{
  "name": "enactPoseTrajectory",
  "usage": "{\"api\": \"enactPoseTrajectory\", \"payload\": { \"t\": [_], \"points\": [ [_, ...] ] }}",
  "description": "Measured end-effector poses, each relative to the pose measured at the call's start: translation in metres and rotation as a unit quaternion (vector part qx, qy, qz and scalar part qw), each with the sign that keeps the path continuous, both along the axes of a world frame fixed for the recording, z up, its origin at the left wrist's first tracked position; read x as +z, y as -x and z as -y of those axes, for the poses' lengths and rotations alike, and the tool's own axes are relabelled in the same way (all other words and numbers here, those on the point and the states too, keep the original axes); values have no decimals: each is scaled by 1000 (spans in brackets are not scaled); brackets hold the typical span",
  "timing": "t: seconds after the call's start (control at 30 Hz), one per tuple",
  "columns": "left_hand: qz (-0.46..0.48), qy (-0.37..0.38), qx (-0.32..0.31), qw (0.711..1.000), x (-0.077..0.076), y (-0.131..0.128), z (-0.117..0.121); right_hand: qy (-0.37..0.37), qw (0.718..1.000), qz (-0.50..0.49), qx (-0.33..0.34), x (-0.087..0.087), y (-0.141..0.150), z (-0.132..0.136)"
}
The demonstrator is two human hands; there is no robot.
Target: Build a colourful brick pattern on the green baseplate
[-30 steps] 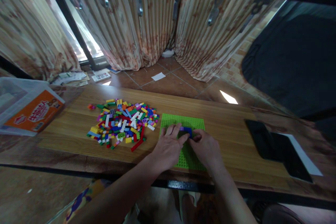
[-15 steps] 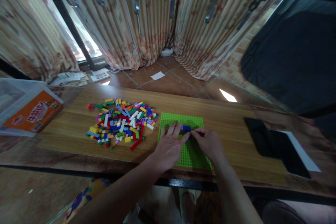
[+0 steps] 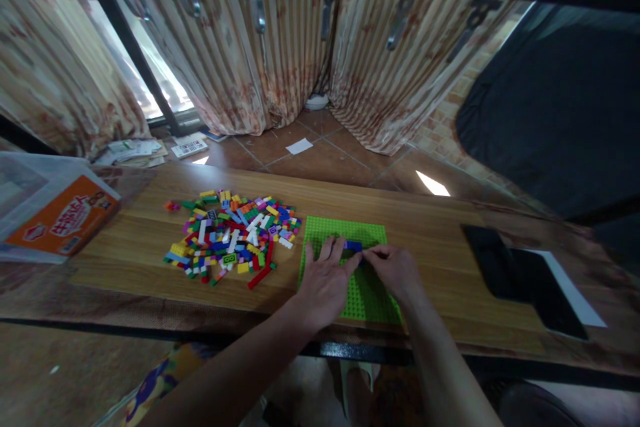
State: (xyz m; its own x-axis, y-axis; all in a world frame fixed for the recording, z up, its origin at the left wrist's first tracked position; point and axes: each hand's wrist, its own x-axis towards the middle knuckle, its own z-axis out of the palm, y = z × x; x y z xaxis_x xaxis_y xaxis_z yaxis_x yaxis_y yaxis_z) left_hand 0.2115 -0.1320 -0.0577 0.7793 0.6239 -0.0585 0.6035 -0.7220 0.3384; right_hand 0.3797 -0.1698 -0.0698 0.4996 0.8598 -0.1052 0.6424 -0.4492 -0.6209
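Observation:
A green studded baseplate (image 3: 373, 303) lies on the wooden board in front of me. Blue bricks (image 3: 354, 245) are on its upper middle, partly covered by my fingers. My left hand (image 3: 327, 280) rests over the plate's left side with its fingers spread, the thumb against the bricks. From the right, my right hand (image 3: 395, 270) pinches at the right end of the blue, thumb and forefinger pressed together. How the blue pieces sit beneath the fingertips is hidden.
Left of the plate spreads a pile of loose coloured bricks (image 3: 235, 233). A clear plastic box (image 3: 45, 207) with an orange label stands at far left. Dark flat devices (image 3: 495, 260) and a white sheet (image 3: 570, 290) lie at right. The board's near edge runs below my forearms.
Both hands stay at the blue bricks with hardly any movement. The whole view has shifted very slightly.

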Motion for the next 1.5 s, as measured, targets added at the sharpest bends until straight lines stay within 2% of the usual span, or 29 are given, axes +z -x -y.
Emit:
{"api": "enactPoseTrajectory", "payload": {
  "t": [0.63,0.8,0.9,1.03,1.1,1.17,1.37,1.5],
  "points": [
    [-6,-19,17,1000,-1,-7,5,-2,1000,-9,-4,-2,-2,-4],
    [13,-3,14,1000,4,-5,4,-14,999,-32,-13,-4,-8,-2],
    [68,17,54,996,12,2,-8,-32,998,-34,-44,-3,-14,0],
    [153,20,157,975,21,19,-38,-104,990,-44,-91,2,-17,3],
    [151,35,184,971,23,27,-50,-120,989,-57,-70,3,-14,3],
    [130,50,180,974,22,33,-55,-114,992,-44,-35,4,-7,2],
    [70,85,144,983,16,32,-47,-38,998,23,50,2,8,-1],
    [81,95,112,986,14,30,-44,-20,997,46,56,-2,9,-3]
  ]
}}
